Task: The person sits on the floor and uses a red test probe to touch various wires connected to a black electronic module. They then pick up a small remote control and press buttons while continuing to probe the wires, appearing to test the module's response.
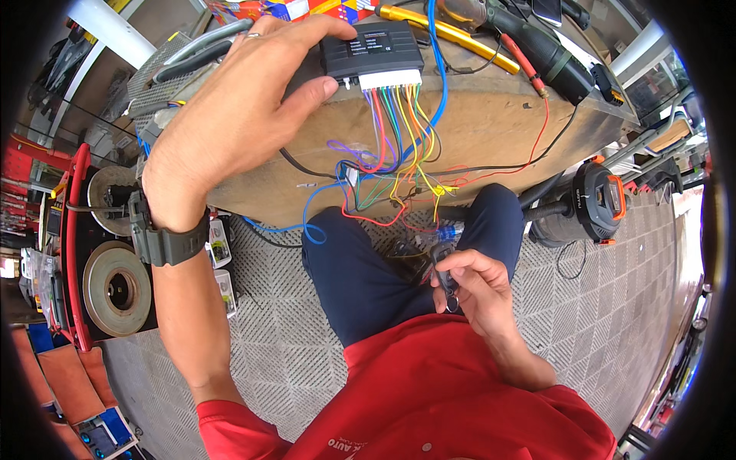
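The black control box (373, 52) sits on the bench (491, 126) — likely light and hard, so grip its sides, not the bendy wires (382, 130). The left hand (244, 88) spreads wide at its left end; the right hand (484, 295) pinches a key fob (443, 264).

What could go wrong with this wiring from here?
1. Thin multicoloured wires trail toward the navy-trousered knees; a snag might tug the black rectangular box.
2. They cross in a tangle; any bare ends could short.
3. The small dark fob with a metal ring, in the right hand, might slip.
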A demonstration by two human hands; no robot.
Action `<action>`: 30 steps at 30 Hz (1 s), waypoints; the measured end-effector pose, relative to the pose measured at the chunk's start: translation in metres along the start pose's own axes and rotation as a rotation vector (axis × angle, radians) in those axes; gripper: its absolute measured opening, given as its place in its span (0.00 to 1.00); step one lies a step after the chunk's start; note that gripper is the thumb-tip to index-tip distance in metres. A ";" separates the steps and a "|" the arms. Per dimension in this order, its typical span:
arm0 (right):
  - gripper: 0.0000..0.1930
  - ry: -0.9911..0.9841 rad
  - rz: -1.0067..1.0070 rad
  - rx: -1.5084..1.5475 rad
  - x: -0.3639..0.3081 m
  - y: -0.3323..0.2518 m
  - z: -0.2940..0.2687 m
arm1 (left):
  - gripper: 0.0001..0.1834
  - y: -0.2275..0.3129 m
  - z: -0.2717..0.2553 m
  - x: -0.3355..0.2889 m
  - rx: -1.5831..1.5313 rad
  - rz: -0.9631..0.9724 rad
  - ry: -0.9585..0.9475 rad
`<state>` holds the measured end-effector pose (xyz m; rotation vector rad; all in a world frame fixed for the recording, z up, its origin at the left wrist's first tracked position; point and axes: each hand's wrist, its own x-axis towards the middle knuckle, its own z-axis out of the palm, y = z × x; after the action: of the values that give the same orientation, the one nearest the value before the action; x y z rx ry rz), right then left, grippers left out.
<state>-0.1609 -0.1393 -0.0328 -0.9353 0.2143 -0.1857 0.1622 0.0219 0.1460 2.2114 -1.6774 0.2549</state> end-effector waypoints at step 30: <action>0.14 0.009 -0.019 -0.145 -0.002 0.006 0.008 | 0.25 -0.010 0.005 0.001 -0.164 -0.085 -0.098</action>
<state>-0.1601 -0.1287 -0.0328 -1.0806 0.2290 -0.1938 0.1721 0.0212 0.1403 2.1968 -1.5873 -0.0121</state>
